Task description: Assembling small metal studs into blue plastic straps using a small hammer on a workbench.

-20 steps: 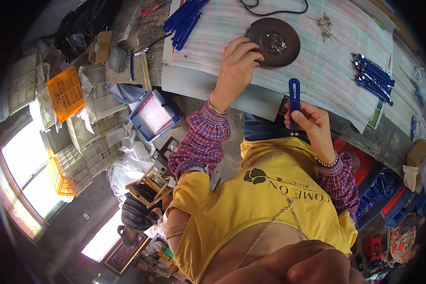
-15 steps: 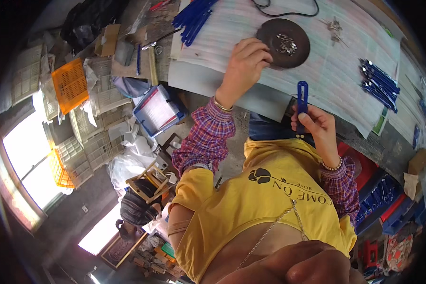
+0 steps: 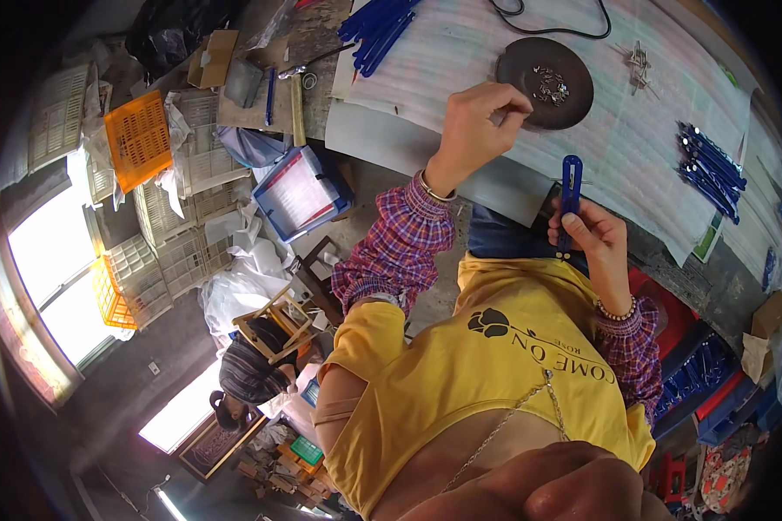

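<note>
Over the table's near edge my left hand is closed in a pinch; what its fingertips hold, if anything, is too small to make out. Just past those fingertips stands a round dark brown dish with small shiny metal pieces in its middle. My right hand grips a flat blue handle-like strip, its rounded end pointing away from me and a slot showing along it. Long blue strips lie bunched at the far left of the table, and a pile of blue pieces with shiny tips lies to the right.
White sheeting covers the table. A black cable and a small metal cluster lie at the back. Left are a hammer, a blue bin and an orange crate. Another person bends in the background.
My left hand has drawn slightly back from the dish, its fingertips now pinched and in plainer sight. My right hand still holds the blue strip. The whole view has shifted a little.
</note>
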